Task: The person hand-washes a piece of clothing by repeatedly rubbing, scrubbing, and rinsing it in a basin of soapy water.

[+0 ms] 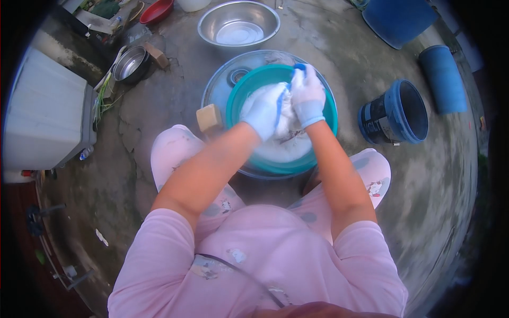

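My left hand [263, 111] and my right hand [308, 96] wear pale white-blue gloves and are close together over a teal basin [231, 108]. Both are closed on a bunched white cloth [287, 114] with blue edging, part of which hangs down toward the basin. Blue material [300, 67] shows at the fingers of my right hand; whether it belongs to the cloth or the glove is unclear. White suds [281, 151] fill the basin, with a small dark patch below my hands. Motion blurs my left hand and hides its fingertips.
The basin rests in a wide, shallow round tub [213, 93]. A tan block [209, 117] is at its left. Beyond stands a metal bowl [238, 13]. To the right are a blue-black bucket [393, 114] and blue barrel [443, 79]; at left, a pale cabinet-like box [42, 111] and dark pot [131, 64].
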Demonstrator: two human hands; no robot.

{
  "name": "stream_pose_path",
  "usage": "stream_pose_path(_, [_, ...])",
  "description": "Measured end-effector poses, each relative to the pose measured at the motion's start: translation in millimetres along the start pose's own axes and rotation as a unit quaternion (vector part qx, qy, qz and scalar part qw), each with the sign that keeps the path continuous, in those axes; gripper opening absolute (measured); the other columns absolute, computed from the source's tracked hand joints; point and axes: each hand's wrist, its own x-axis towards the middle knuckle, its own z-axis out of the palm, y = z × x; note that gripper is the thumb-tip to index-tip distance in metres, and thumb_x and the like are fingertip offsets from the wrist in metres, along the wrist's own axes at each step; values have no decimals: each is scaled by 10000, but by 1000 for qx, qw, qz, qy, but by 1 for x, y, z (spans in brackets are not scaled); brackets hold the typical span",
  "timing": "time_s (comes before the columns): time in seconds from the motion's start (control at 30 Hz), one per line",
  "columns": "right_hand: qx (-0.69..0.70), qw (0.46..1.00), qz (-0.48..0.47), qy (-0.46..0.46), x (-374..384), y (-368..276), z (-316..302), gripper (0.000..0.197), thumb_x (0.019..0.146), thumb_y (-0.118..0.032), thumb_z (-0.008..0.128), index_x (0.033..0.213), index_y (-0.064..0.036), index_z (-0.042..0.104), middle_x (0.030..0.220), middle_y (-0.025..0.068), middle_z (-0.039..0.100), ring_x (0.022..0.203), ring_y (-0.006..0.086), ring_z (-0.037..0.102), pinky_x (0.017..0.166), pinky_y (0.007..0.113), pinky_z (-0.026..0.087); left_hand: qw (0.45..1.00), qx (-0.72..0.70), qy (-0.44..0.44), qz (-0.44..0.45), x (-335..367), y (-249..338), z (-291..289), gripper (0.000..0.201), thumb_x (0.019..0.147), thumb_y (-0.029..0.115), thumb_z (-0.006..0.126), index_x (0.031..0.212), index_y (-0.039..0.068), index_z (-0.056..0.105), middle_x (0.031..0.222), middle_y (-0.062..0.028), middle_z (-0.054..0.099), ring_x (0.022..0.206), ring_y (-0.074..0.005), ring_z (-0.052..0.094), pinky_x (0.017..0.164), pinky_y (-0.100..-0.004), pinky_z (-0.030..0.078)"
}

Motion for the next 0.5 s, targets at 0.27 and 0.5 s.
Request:
stream_pose_path(0.27, [89, 985, -144, -22, -42, -34, 25, 239, 946, -297, 485, 1071, -107, 556, 891, 198, 662, 828, 375, 642, 741, 460, 484, 995, -72, -63, -8, 38, 2, -51, 282, 971, 335, 473, 1028, 96, 614, 964, -72, 630, 862, -198, 590, 773, -338, 485])
stream_pose_path(0.5, [120, 969, -213, 35, -54, -45, 38, 217, 938, -297, 488, 1061, -132, 558, 844, 159, 667, 749, 394, 638, 708, 484, 481, 978, 8, -205, 39, 54, -11, -106, 301, 980, 284, 443, 991, 62, 646, 992, -83, 644, 931, -215, 589, 794, -354, 475])
